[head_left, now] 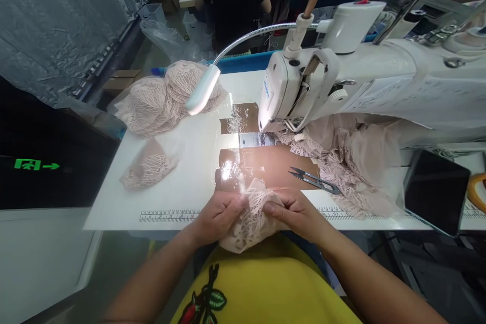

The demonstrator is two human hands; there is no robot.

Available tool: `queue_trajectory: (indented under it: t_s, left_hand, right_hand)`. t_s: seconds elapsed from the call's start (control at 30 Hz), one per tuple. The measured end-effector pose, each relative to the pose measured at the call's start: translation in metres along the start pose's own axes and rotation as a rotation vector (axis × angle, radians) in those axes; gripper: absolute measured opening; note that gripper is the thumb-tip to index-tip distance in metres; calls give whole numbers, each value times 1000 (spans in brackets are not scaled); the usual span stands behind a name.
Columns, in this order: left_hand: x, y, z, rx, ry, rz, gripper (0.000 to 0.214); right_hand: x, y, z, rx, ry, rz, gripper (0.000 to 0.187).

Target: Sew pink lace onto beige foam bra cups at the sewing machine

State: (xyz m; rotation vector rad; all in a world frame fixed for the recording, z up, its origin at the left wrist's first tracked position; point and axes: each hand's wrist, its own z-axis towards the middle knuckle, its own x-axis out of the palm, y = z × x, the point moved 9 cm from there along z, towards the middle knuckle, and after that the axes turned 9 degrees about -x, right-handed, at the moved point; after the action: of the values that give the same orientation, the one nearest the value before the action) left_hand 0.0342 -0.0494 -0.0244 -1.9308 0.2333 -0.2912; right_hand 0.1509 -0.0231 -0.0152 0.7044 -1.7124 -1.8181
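Note:
Both my hands pinch one piece of pale pink lace [252, 218] at the near edge of the white sewing table [182, 182]. My left hand [219, 215] grips its left side, fingers curled. On the right side my right hand [295, 211] is closed over the lace, thumb on top. The lace hangs partly over the table edge toward my lap. Thread snips [313, 180] lie just beyond my right hand. The white sewing machine [341, 86] stands behind them, its needle area over a shiny brown plate [261, 162].
A pile of lace cups [163, 98] and a single cup [148, 164] lie at the left. More lace [357, 167] is heaped under the machine arm. A dark tablet [436, 190] sits at the right. A gooseneck lamp [203, 91] hangs over the table. A person in black [233, 0] works beyond.

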Motion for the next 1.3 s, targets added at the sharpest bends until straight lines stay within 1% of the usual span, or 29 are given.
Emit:
queue_trajectory:
  t_s: [0.07,0.13,0.17,0.2,0.23,0.27,0.3,0.33,0.4,0.43,0.47,0.53,0.6,0.63,0.67,0.7,0.77,0.8,0.83,0.87,0.9,0.93,0.97,1.0,1.03,1.1,1.17,1.23,1.3]
  left_hand:
    - [-9,10,0,-58,-54,-301,43]
    - [-13,19,-4,-77,-77,-653,45]
    - [-10,21,-6,-73,-46,-790,51]
    - [-3,21,-8,-70,12,-880,62]
    - [6,20,-9,-81,81,-923,72]
    - [16,19,-10,-95,142,-927,78]
    - [25,19,-10,-109,176,-908,78]
    - [31,19,-9,-121,174,-879,72]
    - [33,20,-4,-129,80,-833,58]
    - [31,21,-1,-126,23,-822,58]
    - [30,22,2,-125,-21,-812,60]
    - [29,27,4,-134,-52,-788,60]
    - [26,34,1,-138,-26,-731,42]
    - [24,35,-2,-125,12,-682,26]
    - [23,35,-7,-105,90,-618,9]
    - [23,32,-14,-81,196,-537,9]
    - [26,20,-36,-32,476,-344,28]
    - [21,13,-44,0,529,-254,27]
    - [7,-1,-48,84,460,-214,21]
    - [-13,-15,-48,172,295,-160,12]
    - [-26,-27,-48,224,156,-60,22]
    - [-35,-36,-47,249,34,44,45]
    - [-37,-40,-44,232,-31,139,62]
    - [-34,-40,-39,189,-37,199,70]
    - [-29,-36,-33,144,-22,222,69]
    - [-19,-24,-26,77,30,187,50]
    - [-16,-14,-23,63,30,151,35]
    - [-15,-8,-24,63,13,176,31]
    - [-16,-8,-27,74,3,233,32]
  right_hand:
    - [-10,-11,-4,70,-157,93,43]
    - [-25,-19,-10,99,-369,204,42]
    - [-32,-19,-12,84,-457,239,42]
    - [-35,-17,-12,56,-505,242,41]
    - [-35,-12,-10,23,-508,206,39]
    - [-32,-6,-6,-11,-470,139,38]
    - [-26,2,-1,-42,-405,56,38]
    - [-19,8,4,-68,-336,-28,40]
    - [-8,16,11,-100,-253,-129,46]
    - [-6,16,13,-90,-247,-120,46]
    - [-6,12,13,-60,-264,-66,43]
    - [-12,-1,10,18,-383,144,34]
    - [-24,-14,4,64,-555,379,28]
    - [-30,-18,2,68,-627,461,27]
    - [-35,-20,0,64,-668,507,25]
    - [-38,-20,0,63,-674,521,23]
    - [-37,-15,3,69,-578,466,22]
    - [-32,-10,6,73,-482,404,22]
    - [-24,-4,9,71,-368,327,21]
    - [-15,2,12,63,-249,247,20]
    - [-4,7,13,49,-134,176,18]
    - [7,12,14,32,-30,124,16]
    - [17,15,15,15,52,91,14]
    - [24,18,15,4,110,67,14]
    - [30,19,15,-3,145,41,14]
    - [33,19,17,-24,152,-30,18]
    - [29,21,19,-56,92,-93,24]
    - [24,21,20,-69,21,-110,26]
    - [21,21,21,-62,-39,-101,28]
